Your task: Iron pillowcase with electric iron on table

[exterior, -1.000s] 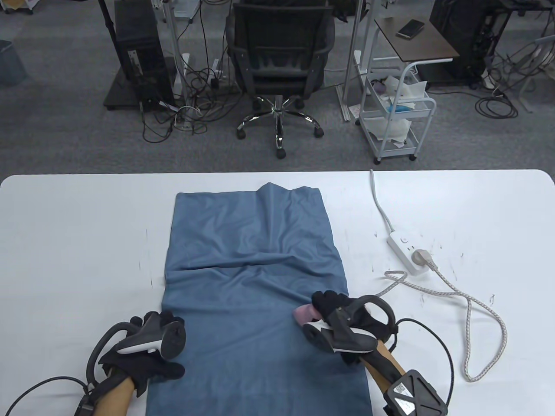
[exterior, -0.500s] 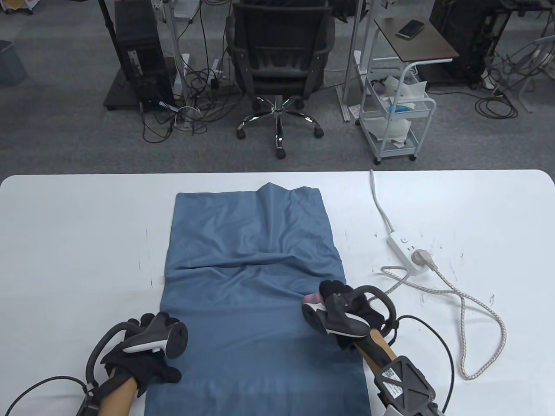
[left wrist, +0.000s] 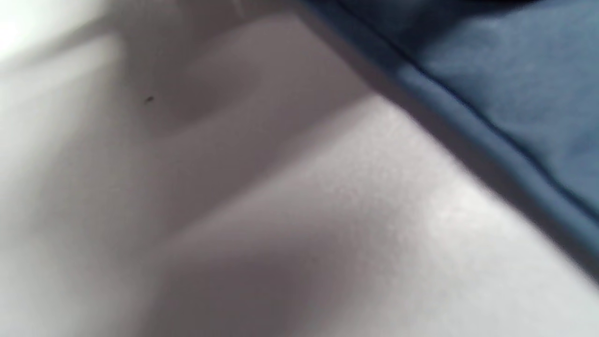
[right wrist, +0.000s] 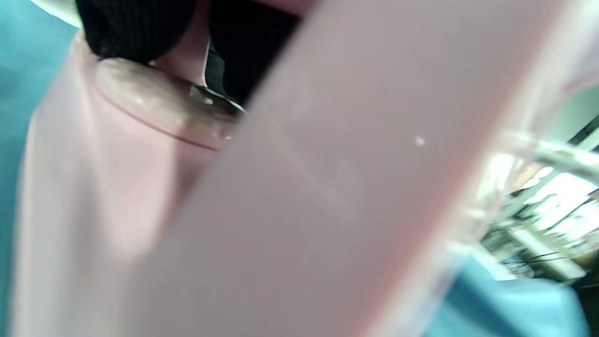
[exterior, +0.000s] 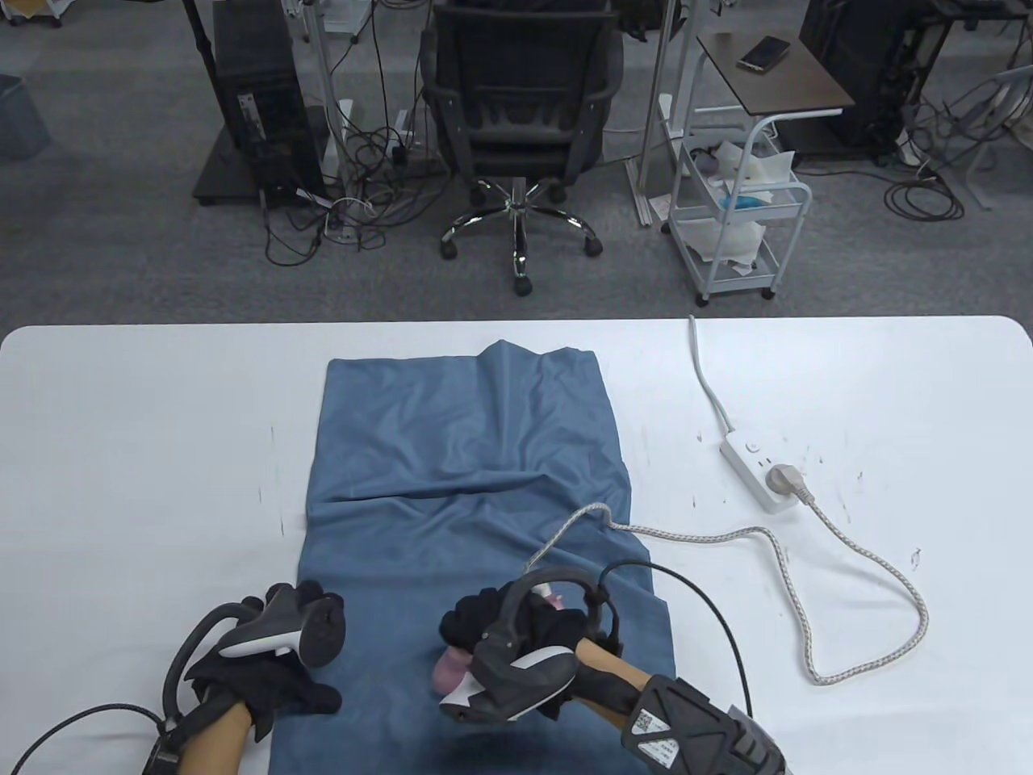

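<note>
A blue pillowcase [exterior: 472,476] lies flat on the white table [exterior: 121,452], with a crease across its middle. My right hand [exterior: 492,626] grips a small pink iron [exterior: 450,667] on the near middle of the pillowcase. The iron fills the right wrist view [right wrist: 281,187], with my gloved fingers [right wrist: 135,32] at its top. Its braided cord [exterior: 726,537] runs over the cloth to a white power strip [exterior: 759,468]. My left hand [exterior: 278,646] rests on the pillowcase's near left edge. The left wrist view shows only that edge [left wrist: 468,93] and the table.
The power strip and its plug [exterior: 787,480] lie on the table at right, and the cord loops [exterior: 871,638] across the right side. Behind the table stand an office chair [exterior: 520,105] and a white cart [exterior: 738,218].
My right hand has moved the iron left and nearer, from the pillowcase's right edge to its near middle. The cord was dragged across the cloth. My left hand has stayed put.
</note>
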A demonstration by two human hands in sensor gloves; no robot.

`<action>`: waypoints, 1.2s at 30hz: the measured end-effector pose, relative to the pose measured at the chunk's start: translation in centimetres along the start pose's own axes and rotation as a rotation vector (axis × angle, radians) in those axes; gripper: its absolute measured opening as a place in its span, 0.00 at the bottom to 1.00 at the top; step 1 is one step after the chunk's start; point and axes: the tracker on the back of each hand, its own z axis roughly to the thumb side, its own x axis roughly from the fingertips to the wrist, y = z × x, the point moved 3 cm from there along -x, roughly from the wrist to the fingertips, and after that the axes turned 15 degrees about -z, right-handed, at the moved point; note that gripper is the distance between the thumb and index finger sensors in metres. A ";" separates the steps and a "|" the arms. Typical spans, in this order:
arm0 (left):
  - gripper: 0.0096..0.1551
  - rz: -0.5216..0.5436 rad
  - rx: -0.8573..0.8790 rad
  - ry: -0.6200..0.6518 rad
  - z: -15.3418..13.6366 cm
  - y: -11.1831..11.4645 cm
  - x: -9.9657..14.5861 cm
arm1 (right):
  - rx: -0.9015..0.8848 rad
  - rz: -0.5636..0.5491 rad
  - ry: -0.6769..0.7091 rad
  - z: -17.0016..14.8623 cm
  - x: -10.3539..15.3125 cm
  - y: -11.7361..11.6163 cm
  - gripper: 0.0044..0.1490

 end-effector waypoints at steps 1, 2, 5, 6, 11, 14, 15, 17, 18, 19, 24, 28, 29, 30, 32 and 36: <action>0.72 0.018 0.019 0.003 0.0 0.0 0.0 | -0.035 0.004 -0.011 0.2 -0.3 -0.3 0.39; 0.72 0.014 0.023 0.003 0.1 0.0 -0.1 | -0.064 0.004 -0.037 0.3 -0.6 -0.8 0.39; 0.72 0.010 -0.004 -0.020 0.1 -0.1 0.0 | 0.014 -0.014 -0.138 -1.3 -0.8 -1.8 0.39; 0.72 0.007 -0.007 -0.025 0.1 -0.1 0.0 | 0.057 -0.001 -0.178 -2.1 -0.7 -2.4 0.40; 0.72 0.005 -0.014 -0.032 0.2 -0.2 0.1 | 0.241 0.104 -0.550 -9.2 2.4 -5.4 0.45; 0.72 0.003 -0.015 -0.031 0.2 -0.2 0.2 | 0.266 0.176 -0.731 -12.4 4.6 -6.6 0.42; 0.72 0.003 -0.016 -0.031 0.2 -0.2 0.2 | 0.255 0.198 -0.707 -13.1 5.0 -6.7 0.40; 0.72 0.002 -0.016 -0.030 0.2 -0.2 0.2 | 0.211 0.208 -0.691 -13.2 5.3 -6.4 0.40; 0.72 0.002 -0.016 -0.029 0.3 -0.2 0.2 | 0.177 0.179 -0.672 -12.8 5.2 -5.8 0.40; 0.72 0.002 -0.015 -0.028 0.2 -0.2 0.2 | 0.155 0.150 -0.654 -12.2 5.0 -5.3 0.40; 0.72 -0.001 -0.008 -0.023 0.2 -0.2 0.2 | -0.012 0.060 -0.469 -6.7 3.7 -3.2 0.42; 0.72 -0.002 -0.003 -0.023 0.2 -0.1 0.2 | 0.007 0.047 -0.476 -6.2 3.7 -3.4 0.41; 0.72 -0.002 -0.003 -0.025 0.2 -0.1 0.3 | 0.066 0.070 -0.498 -6.8 4.2 -3.8 0.41; 0.72 -0.002 -0.004 -0.026 0.2 -0.1 0.3 | 0.111 0.079 -0.519 -7.4 4.6 -4.1 0.41; 0.72 -0.002 -0.004 -0.023 0.2 -0.2 0.2 | 0.209 0.105 -0.593 -9.5 6.2 -4.9 0.40; 0.72 -0.001 -0.005 -0.019 0.2 -0.2 0.2 | 0.240 0.285 -0.678 -14.0 9.3 -4.8 0.40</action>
